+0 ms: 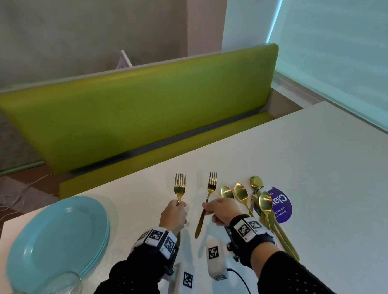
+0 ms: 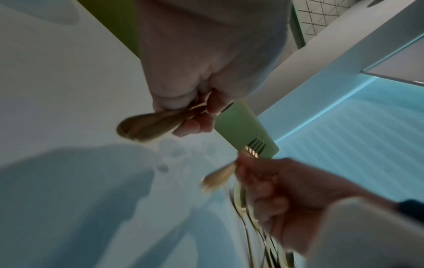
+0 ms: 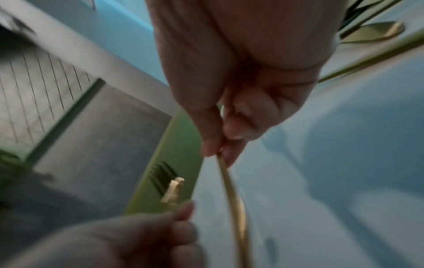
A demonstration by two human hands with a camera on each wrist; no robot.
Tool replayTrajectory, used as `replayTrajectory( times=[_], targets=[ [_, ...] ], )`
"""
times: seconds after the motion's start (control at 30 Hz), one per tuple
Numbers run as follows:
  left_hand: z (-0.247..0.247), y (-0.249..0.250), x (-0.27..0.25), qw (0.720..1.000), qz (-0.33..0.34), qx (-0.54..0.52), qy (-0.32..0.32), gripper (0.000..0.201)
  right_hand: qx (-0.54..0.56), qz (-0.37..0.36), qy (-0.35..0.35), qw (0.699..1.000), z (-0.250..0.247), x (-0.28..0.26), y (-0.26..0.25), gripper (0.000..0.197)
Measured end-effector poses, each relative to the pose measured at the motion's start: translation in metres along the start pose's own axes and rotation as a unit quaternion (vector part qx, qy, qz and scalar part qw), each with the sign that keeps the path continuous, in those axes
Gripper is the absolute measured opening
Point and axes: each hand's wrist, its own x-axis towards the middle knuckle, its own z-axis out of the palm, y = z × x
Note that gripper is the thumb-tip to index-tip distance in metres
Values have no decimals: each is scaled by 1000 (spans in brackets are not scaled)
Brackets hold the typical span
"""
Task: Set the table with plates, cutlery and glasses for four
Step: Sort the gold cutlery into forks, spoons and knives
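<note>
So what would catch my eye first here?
Probably the two gold forks, one in the left hand and one in the right hand, held over the white table. Then the stacked turquoise plates at the left, and the bright green bench behind.

Most of the handle of the fork (image 1: 180, 188) in the left hand (image 1: 172, 216) is buried inside the fist, so only the tines and neck show in the head view. The glasses (image 1: 58, 289) below the teal plates (image 1: 55, 237) are cut off by the bottom edge, can't count them for sure. The purple sticker (image 1: 280, 206) is partly under the spoons (image 1: 255, 200), so its text is only half readable. How many plates are stacked? Can't tell, maybe 2 or 3 rims. Both wrist views are smeared; the spoon handles (image 3: 367, 52) run off the edge there.
</note>
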Motion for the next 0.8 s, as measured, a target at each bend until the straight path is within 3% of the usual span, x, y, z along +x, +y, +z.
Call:
replayTrajectory(
  times=[0.07,0.17,0.4,0.6,0.8],
  targets=[
    [6,3,-5,1000,2,0,-26,31,54,-36,-38,997,-3,-14,-2,13],
    [20,6,-10,998,6,-26,-52,30,22,-56,-60,996,-6,-29,-2,12],
    [43,12,-23,996,26,-24,-80,30,-19,-50,-31,998,-6,-42,7,10],
    [52,11,-35,992,31,22,-121,26,-87,-41,7,995,-7,-49,14,20],
    [62,4,-40,992,27,9,-125,20,-87,-35,-17,995,-20,-59,21,6]
  ],
)
